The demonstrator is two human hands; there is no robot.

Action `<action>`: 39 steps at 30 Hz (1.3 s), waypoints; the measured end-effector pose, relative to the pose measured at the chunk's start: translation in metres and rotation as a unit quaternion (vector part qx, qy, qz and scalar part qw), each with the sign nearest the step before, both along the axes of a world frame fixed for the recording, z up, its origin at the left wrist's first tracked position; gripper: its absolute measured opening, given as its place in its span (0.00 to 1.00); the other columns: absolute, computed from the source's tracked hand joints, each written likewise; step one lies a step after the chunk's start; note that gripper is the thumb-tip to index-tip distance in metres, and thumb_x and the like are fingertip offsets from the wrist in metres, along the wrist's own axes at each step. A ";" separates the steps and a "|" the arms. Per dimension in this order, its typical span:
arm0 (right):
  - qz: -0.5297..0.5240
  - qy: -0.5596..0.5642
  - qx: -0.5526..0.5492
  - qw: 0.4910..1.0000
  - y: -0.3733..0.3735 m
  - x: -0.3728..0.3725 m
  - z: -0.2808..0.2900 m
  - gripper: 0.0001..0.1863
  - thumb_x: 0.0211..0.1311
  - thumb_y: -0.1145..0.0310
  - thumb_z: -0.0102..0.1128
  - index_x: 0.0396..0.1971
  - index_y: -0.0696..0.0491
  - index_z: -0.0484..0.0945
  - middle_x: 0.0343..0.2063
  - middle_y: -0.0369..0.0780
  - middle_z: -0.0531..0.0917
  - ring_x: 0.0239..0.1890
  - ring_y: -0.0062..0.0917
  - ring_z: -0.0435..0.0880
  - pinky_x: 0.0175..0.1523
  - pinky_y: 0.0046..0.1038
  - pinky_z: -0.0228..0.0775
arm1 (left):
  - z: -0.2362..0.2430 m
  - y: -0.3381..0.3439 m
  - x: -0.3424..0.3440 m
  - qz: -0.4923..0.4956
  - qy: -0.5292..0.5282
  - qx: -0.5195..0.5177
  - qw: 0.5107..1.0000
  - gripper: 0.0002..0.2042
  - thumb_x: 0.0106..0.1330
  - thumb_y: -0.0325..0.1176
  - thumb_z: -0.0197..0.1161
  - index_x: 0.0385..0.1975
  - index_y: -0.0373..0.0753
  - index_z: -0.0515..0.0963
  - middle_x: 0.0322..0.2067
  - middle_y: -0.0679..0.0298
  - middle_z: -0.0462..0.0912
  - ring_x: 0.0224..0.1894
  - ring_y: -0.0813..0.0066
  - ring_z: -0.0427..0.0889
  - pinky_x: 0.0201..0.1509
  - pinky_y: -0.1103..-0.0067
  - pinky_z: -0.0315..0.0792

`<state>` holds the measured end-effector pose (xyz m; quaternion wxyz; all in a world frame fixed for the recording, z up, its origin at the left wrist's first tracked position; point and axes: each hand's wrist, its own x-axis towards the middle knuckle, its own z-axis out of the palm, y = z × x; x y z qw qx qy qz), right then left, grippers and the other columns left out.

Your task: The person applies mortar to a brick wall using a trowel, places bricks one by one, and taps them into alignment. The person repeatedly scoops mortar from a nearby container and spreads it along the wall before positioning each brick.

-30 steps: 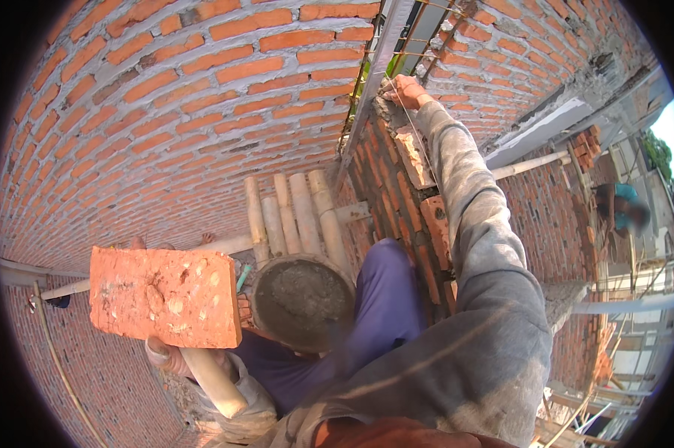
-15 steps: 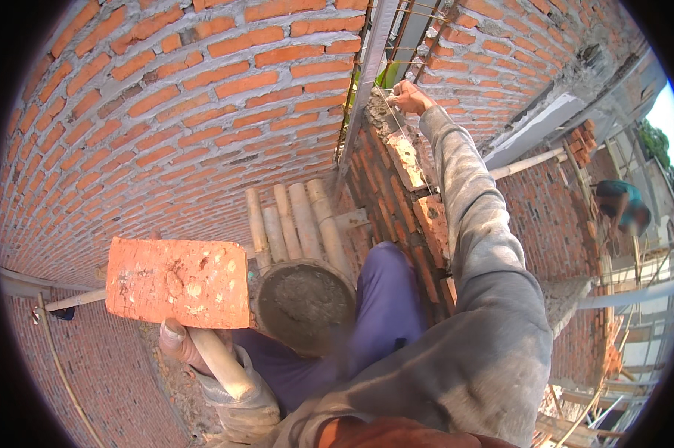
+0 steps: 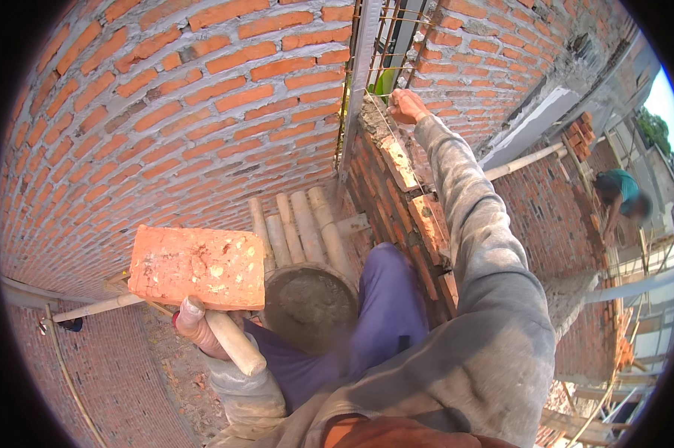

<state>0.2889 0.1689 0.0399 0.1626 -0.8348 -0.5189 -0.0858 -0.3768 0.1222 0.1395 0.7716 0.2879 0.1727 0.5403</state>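
My left hand (image 3: 200,328) is closed around an orange-red brick (image 3: 197,267), holding it out flat at the lower left. The same hand grips a round wooden handle (image 3: 234,345); whatever it is attached to is hidden beneath the brick. My right arm reaches far forward along a low brick wall (image 3: 381,200). At that wall's far end, my right hand (image 3: 409,107) has its fingers curled beside a thin string line (image 3: 385,118); what they pinch, if anything, cannot be made out. Wet grey mortar (image 3: 313,302) fills a round tub between brick and knee.
A tall brick wall (image 3: 195,112) rises on the left. Bamboo poles (image 3: 301,224) lie side by side beyond the tub. An upright post (image 3: 357,89) and steel rods stand at the low wall's far end. Another person (image 3: 619,193) bends over at the far right.
The brick and handle in my left hand have shifted slightly right and up in the view. My right hand stays by the wall's far end. The view has shifted a little.
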 end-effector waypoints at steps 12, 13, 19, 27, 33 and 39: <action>-0.122 -0.105 -0.085 0.983 -0.099 0.002 0.086 0.23 0.61 0.67 0.70 0.58 0.49 0.86 0.47 0.51 0.89 0.55 0.47 0.87 0.60 0.45 0.80 | -0.003 0.014 0.018 -0.065 -0.004 0.021 0.998 0.36 0.70 0.42 0.70 0.73 0.34 0.61 0.64 0.51 0.74 0.67 0.61 0.78 0.73 0.61 0.76; -0.105 -0.137 -0.077 0.982 -0.096 0.001 0.087 0.27 0.60 0.69 0.69 0.62 0.47 0.85 0.47 0.51 0.89 0.55 0.46 0.88 0.60 0.44 0.80 | -0.003 0.015 0.020 -0.059 -0.003 0.024 0.998 0.36 0.70 0.42 0.70 0.73 0.34 0.61 0.64 0.52 0.75 0.67 0.61 0.78 0.73 0.61 0.76; 0.131 -0.020 0.012 0.991 -0.035 -0.030 0.064 0.13 0.54 0.72 0.68 0.41 0.56 0.88 0.30 0.54 0.85 0.40 0.55 0.88 0.46 0.48 0.81 | 0.003 0.015 0.020 -0.076 -0.005 0.013 0.997 0.36 0.69 0.41 0.71 0.72 0.32 0.62 0.62 0.52 0.77 0.65 0.60 0.80 0.73 0.62 0.76; 0.115 -0.038 0.007 0.993 0.010 -0.021 0.023 0.16 0.49 0.66 0.70 0.40 0.55 0.89 0.34 0.54 0.83 0.45 0.51 0.87 0.50 0.45 0.79 | 0.006 0.005 0.018 -0.050 -0.012 0.009 0.999 0.37 0.67 0.40 0.72 0.71 0.31 0.63 0.59 0.48 0.78 0.61 0.60 0.83 0.64 0.65 0.84; 0.049 0.042 -0.022 0.998 0.016 -0.017 0.007 0.31 0.53 0.46 0.81 0.47 0.55 0.87 0.36 0.50 0.82 0.43 0.45 0.85 0.50 0.44 0.77 | 0.008 0.000 0.009 -0.065 -0.006 -0.008 0.998 0.38 0.67 0.41 0.72 0.72 0.31 0.62 0.60 0.49 0.77 0.60 0.59 0.83 0.64 0.64 0.84; 0.024 -0.025 -0.210 0.977 0.026 -0.051 0.005 0.55 0.45 0.31 0.81 0.74 0.39 0.75 0.74 0.37 0.68 0.77 0.45 0.62 0.74 0.57 0.62 | 0.006 -0.003 0.004 -0.057 -0.012 0.003 0.998 0.40 0.66 0.42 0.73 0.73 0.32 0.61 0.61 0.49 0.76 0.62 0.57 0.82 0.67 0.62 0.81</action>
